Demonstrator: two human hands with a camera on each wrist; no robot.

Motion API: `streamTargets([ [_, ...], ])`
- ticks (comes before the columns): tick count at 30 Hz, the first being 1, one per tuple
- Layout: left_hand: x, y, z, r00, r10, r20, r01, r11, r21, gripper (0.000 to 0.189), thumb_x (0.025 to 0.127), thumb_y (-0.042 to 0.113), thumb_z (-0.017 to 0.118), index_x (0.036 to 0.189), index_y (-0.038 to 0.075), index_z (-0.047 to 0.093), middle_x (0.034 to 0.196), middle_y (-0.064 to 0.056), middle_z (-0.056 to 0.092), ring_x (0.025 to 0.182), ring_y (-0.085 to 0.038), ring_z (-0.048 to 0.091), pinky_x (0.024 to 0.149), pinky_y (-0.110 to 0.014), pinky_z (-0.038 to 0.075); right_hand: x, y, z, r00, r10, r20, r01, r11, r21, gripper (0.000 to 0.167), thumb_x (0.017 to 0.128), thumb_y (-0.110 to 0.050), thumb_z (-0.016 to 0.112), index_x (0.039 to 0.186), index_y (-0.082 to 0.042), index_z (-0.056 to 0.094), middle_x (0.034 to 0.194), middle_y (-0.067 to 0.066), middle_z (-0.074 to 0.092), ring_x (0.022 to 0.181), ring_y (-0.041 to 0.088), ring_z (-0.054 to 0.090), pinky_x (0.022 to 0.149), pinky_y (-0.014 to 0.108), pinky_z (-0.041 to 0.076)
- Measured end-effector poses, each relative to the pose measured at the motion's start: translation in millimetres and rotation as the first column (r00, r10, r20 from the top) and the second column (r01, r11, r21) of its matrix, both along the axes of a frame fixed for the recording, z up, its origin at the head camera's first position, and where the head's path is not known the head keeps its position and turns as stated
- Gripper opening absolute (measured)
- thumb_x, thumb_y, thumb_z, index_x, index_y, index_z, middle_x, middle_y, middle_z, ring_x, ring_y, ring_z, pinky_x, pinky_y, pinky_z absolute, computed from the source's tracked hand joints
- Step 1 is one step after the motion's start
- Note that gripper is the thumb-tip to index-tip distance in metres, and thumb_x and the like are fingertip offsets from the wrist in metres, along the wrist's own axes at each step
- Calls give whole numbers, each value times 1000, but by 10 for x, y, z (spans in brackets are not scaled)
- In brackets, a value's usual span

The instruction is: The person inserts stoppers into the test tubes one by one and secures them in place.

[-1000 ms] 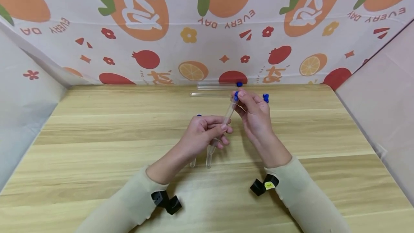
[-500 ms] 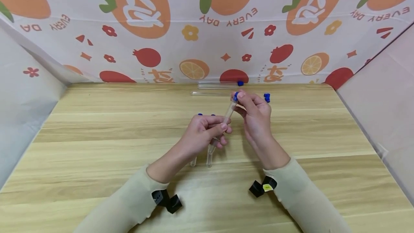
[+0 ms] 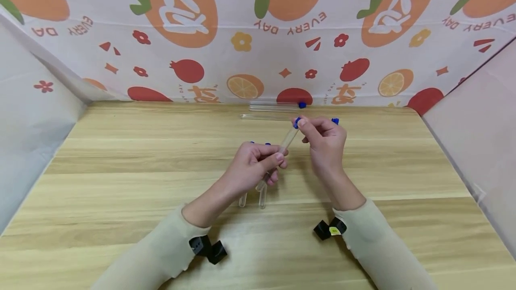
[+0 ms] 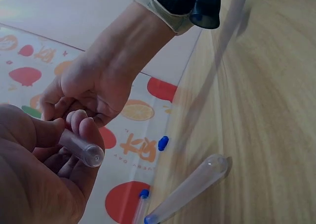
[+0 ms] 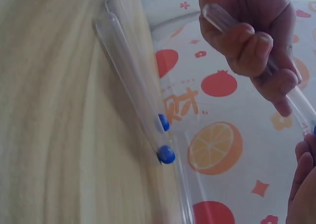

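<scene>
My left hand (image 3: 258, 162) grips a clear test tube (image 3: 289, 140) around its middle, thumb on top, with the tube slanting up to the right. At its upper end my right hand (image 3: 328, 144) pinches a blue stopper (image 3: 297, 122) between thumb and fingers, right at the tube's mouth. The tube's rounded bottom (image 4: 93, 156) pokes out of my left hand in the left wrist view. Beneath that hand, two test tubes with blue stoppers (image 5: 166, 154) lie side by side on the table; in the head view the hand hides their middles.
Several clear tubes (image 3: 274, 107) lie along the table's back edge, a blue stopper (image 3: 302, 105) at their right end. More blue stoppers (image 3: 335, 121) lie behind my right hand, partly covered by it. A fruit-patterned cloth (image 3: 242, 64) hangs behind the wooden table (image 3: 121, 182).
My right hand has shifted slightly right, still pinching the stopper, and now overlaps the loose blue stoppers behind it. My left hand has kept its grip on the tube.
</scene>
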State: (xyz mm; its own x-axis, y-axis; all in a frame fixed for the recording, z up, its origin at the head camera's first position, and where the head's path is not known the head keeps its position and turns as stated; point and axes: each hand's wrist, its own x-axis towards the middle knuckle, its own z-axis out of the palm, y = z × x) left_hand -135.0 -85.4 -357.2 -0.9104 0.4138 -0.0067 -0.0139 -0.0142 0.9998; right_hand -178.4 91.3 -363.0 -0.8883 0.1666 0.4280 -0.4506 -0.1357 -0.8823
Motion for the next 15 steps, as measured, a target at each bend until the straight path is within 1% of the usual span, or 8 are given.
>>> streamTargets([
  [3, 15, 6, 16, 1000, 7, -23, -7, 1000, -21, 23, 102, 7, 55, 114, -6, 70, 81, -8, 68, 57, -14, 57, 51, -24, 53, 7, 25, 3, 998, -11, -58, 14, 998, 54, 14, 89, -5, 73, 78, 3, 71, 84, 0, 78, 80, 16, 70, 56, 21, 48],
  [5, 23, 6, 19, 999, 15, -43, -17, 999, -42, 23, 102, 7, 55, 114, -6, 70, 81, -8, 68, 56, -15, 57, 51, -24, 52, 0, 42, 0, 995, -3, -102, 12, 996, 89, 15, 89, -3, 72, 80, 9, 70, 86, 0, 78, 76, 13, 71, 60, 21, 52],
  [9, 30, -1, 14, 994, 31, -109, -41, 995, -86, 21, 102, 6, 55, 110, -4, 72, 79, -9, 68, 54, -16, 55, 49, -25, 53, -13, 95, -3, 981, 32, -190, 3, 984, 180, 13, 89, 0, 70, 82, 11, 70, 89, 2, 78, 83, 14, 75, 67, 21, 57],
  [12, 33, -2, 6, 984, 41, -171, -62, 991, -117, 20, 102, 6, 56, 106, -2, 74, 77, -9, 68, 53, -17, 55, 48, -27, 53, -22, 153, 20, 969, 85, -233, -27, 970, 241, 13, 88, -1, 70, 82, 10, 71, 90, 2, 78, 86, 15, 75, 70, 24, 59],
  [15, 49, -3, 10, 964, 56, -258, -101, 982, -161, 19, 101, 8, 58, 105, 0, 75, 77, -7, 69, 53, -16, 55, 47, -26, 52, -33, 203, 53, 953, 169, -250, -105, 963, 249, 16, 89, -3, 72, 81, 11, 70, 90, 0, 78, 88, 16, 75, 76, 27, 60],
])
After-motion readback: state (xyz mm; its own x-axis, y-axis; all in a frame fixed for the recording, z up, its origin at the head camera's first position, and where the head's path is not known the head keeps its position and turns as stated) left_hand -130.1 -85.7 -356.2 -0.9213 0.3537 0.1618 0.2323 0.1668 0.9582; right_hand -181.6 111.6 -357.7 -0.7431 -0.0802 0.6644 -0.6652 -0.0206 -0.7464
